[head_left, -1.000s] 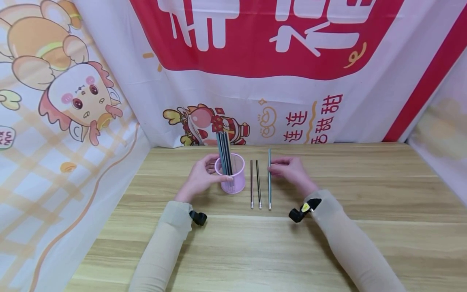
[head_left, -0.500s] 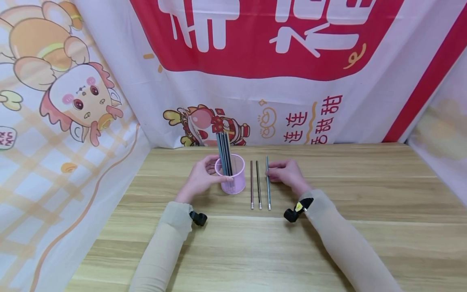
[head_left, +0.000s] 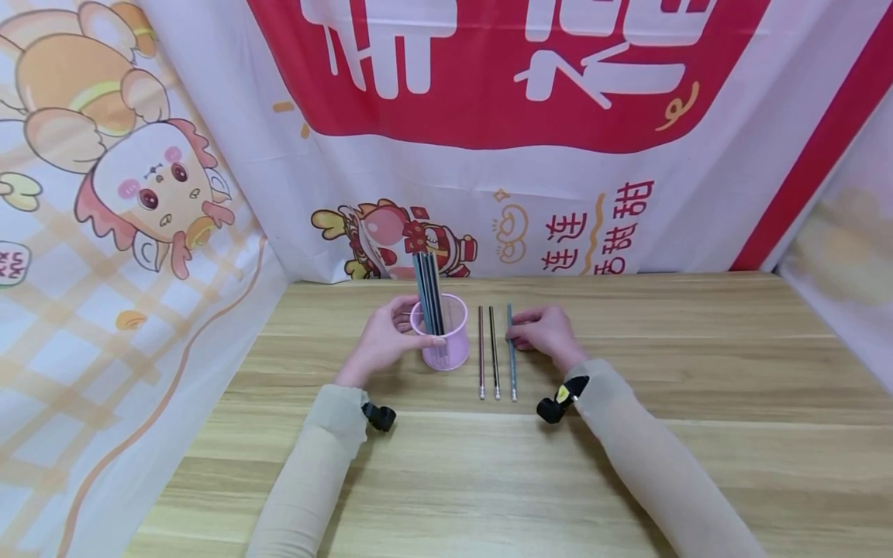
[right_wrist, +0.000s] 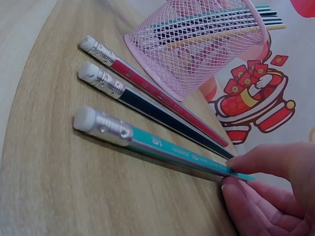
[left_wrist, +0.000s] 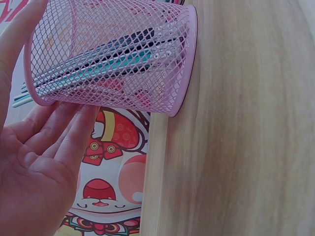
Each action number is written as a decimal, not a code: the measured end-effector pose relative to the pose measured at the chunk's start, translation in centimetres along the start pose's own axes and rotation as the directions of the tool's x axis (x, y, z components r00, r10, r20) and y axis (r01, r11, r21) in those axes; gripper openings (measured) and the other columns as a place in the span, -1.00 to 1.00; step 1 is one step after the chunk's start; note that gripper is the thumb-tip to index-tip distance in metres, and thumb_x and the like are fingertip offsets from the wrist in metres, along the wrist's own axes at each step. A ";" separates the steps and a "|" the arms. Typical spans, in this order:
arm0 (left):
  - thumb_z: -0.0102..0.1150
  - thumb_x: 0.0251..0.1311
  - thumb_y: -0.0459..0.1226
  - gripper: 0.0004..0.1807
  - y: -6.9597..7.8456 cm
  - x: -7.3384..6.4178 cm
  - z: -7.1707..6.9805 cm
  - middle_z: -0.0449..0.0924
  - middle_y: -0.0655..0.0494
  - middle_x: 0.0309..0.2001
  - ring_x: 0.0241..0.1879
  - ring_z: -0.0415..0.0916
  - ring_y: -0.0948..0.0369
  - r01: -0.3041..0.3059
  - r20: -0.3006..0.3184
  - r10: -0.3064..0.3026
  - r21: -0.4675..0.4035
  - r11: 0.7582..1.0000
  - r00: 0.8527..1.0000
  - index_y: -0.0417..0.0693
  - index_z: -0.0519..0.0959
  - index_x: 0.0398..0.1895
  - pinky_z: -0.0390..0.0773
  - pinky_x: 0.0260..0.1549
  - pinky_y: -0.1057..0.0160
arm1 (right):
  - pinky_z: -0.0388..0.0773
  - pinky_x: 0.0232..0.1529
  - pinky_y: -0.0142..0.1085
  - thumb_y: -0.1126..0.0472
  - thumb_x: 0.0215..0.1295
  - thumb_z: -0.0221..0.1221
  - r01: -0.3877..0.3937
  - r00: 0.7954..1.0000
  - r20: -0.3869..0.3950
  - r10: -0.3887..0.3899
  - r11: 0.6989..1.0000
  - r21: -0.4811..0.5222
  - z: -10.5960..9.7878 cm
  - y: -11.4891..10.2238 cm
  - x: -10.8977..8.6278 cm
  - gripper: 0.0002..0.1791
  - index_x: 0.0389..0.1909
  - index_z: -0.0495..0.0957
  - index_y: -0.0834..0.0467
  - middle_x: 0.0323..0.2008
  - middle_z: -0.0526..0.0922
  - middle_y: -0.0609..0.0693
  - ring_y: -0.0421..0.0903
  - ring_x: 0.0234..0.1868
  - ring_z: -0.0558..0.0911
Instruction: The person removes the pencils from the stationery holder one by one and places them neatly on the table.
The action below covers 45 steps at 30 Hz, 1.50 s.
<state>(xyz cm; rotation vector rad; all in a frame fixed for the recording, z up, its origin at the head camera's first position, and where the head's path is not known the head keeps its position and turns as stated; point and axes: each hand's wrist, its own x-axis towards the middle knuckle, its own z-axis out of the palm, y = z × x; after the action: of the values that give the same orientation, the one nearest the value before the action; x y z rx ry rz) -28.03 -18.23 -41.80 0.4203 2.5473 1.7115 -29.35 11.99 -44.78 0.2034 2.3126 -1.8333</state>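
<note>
A pink mesh pencil cup [head_left: 456,346] stands upright on the table, several pencils [head_left: 431,298] leaning in it. My left hand [head_left: 381,339] holds the cup from the left, thumb across the near side and fingers behind. To the cup's right, a red pencil [right_wrist: 147,86] and a black pencil [right_wrist: 142,103] lie side by side, white erasers toward me. Beside them lies a green pencil [right_wrist: 162,147], its eraser level with theirs. My right hand [head_left: 547,333] pinches this green pencil between thumb and fingers near its far end.
The wooden table [head_left: 460,480] runs back to a white cloth [head_left: 670,225] with red print. Another printed cloth [head_left: 230,325] hangs along the left side. Each wrist carries a small black camera, such as the right wrist camera [head_left: 553,409].
My right hand has moved slightly left and toward me with the green pencil, bringing it closer to the black one. The left hand and the cup have stayed put.
</note>
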 end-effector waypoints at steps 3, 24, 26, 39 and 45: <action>0.70 -0.15 -0.21 -0.05 0.0 0.0 0.0 0.55 -0.02 0.22 0.18 0.53 0.06 0.005 0.006 -0.005 -0.006 1.000 1.000 -0.08 0.41 0.37 0.49 0.24 0.13 | 0.74 -0.24 -0.31 0.39 0.14 0.43 -0.003 1.000 -0.008 0.003 1.000 -0.011 0.2 -0.1 0.0 -0.56 0.07 0.63 0.34 -0.18 0.73 0.20 -0.04 -0.29 0.75; 0.71 -0.16 -0.18 -0.08 0.0 0.0 0.0 0.57 0.01 0.18 0.15 0.54 0.09 -0.010 -0.004 0.010 -0.001 1.000 1.000 -0.09 0.44 0.34 0.50 0.23 0.13 | 0.74 -0.29 -0.32 0.38 0.11 0.45 0.025 0.998 -0.057 -0.029 0.997 -0.075 0.8 0.0 0.0 -0.59 0.02 0.65 0.32 -0.24 0.73 0.17 -0.06 -0.34 0.73; 0.71 -0.16 -0.18 -0.08 -0.1 0.0 0.0 0.57 0.00 0.18 0.15 0.54 0.08 -0.008 -0.004 0.008 -0.001 1.000 1.000 -0.09 0.44 0.34 0.49 0.24 0.12 | 0.74 -0.29 -0.32 0.38 0.11 0.46 0.027 0.998 -0.061 -0.031 0.997 -0.075 0.9 0.0 0.0 -0.59 0.01 0.66 0.32 -0.25 0.73 0.17 -0.06 -0.34 0.74; 0.72 -0.19 -0.16 -0.06 0.3 -0.2 -0.1 0.58 0.05 0.17 0.14 0.55 0.12 -0.009 -0.005 0.009 -0.002 1.000 1.000 -0.07 0.44 0.33 0.53 0.20 0.18 | 0.74 -0.30 -0.31 0.36 0.10 0.47 0.038 0.998 -0.055 -0.041 0.998 -0.054 0.7 0.3 0.1 -0.58 0.01 0.66 0.34 -0.27 0.74 0.18 -0.07 -0.36 0.74; 0.72 -0.19 -0.16 -0.07 0.2 -0.2 0.0 0.58 0.05 0.16 0.13 0.55 0.12 -0.008 -0.004 0.008 0.000 1.000 1.000 -0.07 0.45 0.33 0.53 0.20 0.18 | 0.74 -0.29 -0.30 0.35 0.12 0.47 0.026 0.998 -0.052 -0.027 1.000 -0.012 0.6 0.5 0.2 -0.57 0.03 0.65 0.34 -0.26 0.75 0.17 -0.07 -0.35 0.74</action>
<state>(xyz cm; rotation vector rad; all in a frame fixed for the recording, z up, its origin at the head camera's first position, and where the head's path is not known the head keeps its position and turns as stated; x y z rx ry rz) -27.84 -18.25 -41.63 0.4281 2.5513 1.7170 -29.42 11.48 -45.43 0.2226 2.3713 -1.8478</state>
